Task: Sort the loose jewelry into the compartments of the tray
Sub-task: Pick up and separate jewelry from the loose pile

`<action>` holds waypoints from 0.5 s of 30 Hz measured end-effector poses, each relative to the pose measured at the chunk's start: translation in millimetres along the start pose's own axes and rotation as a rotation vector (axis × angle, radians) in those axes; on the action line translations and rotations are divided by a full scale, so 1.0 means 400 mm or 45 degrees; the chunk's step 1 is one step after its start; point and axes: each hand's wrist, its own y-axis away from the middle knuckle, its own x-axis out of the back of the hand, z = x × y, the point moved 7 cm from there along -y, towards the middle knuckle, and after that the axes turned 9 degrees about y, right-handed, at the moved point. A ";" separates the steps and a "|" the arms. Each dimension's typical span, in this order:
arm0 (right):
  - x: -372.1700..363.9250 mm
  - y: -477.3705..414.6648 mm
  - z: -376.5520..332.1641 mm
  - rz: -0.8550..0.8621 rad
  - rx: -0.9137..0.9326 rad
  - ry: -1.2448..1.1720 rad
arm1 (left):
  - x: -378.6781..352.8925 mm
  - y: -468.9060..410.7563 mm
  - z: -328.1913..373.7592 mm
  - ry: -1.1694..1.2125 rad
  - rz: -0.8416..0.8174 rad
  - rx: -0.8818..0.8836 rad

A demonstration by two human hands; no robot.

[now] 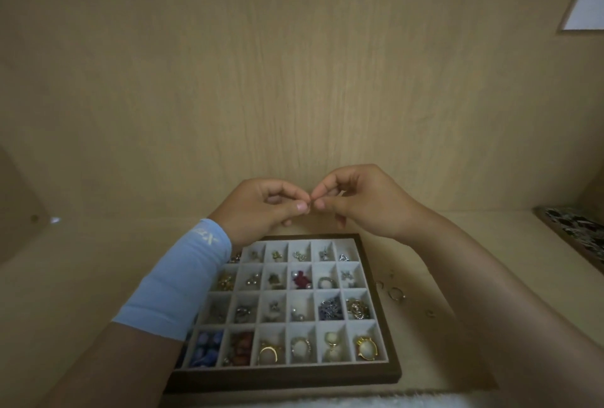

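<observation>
The pale wood bench carries a dark-rimmed tray, square to the viewer, its rows of compartments running left to right and most holding jewelry. Above its far edge the left hand and right hand meet fingertip to fingertip. Each grip is narrow, thumb and forefinger pinching one tiny piece between them, too small to tell its long axis or which way it points. Loose rings lie on the bench just right of the tray.
</observation>
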 end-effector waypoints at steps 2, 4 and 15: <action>-0.007 -0.006 -0.001 -0.018 0.002 -0.018 | 0.008 -0.001 -0.007 0.016 0.003 0.021; -0.014 -0.011 -0.001 -0.049 0.013 -0.029 | 0.014 -0.005 -0.012 0.017 0.028 0.036; -0.008 -0.031 0.006 -0.020 0.023 -0.071 | 0.032 -0.038 -0.031 0.063 0.119 0.037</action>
